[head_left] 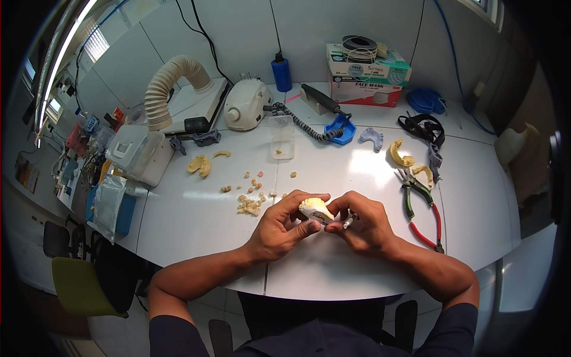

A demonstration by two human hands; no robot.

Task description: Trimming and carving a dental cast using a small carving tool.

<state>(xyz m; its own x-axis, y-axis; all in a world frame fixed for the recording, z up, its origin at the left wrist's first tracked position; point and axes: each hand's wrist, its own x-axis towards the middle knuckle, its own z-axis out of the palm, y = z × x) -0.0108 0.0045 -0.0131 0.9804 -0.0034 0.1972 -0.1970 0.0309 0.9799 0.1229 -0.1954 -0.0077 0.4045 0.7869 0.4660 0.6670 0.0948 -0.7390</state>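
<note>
Close to the table's front edge, my left hand (281, 229) grips a dental cast (316, 208) with a yellowish tooth row on a white base. Dark handwriting marks the base's side. My right hand (367, 223) is closed at the cast's right end, its thumb and fingertips at the edge. A small white thing (349, 221) pokes out between its curled fingers; its kind is unclear. Left of my hands lies a heap of small tooth-coloured pieces (248, 205), with more scattered around. Pliers with green handles (408, 201) and red-handled pliers (423, 235) lie to the right.
Yellow casts (200, 166) lie at left, another yellow cast (400, 153) at right. Behind are a clear small box (283, 149), a handpiece control unit (247, 105), a ribbed hose (172, 83), a blue tray (341, 131) and stacked mask boxes (366, 92). A white container (140, 153) stands left.
</note>
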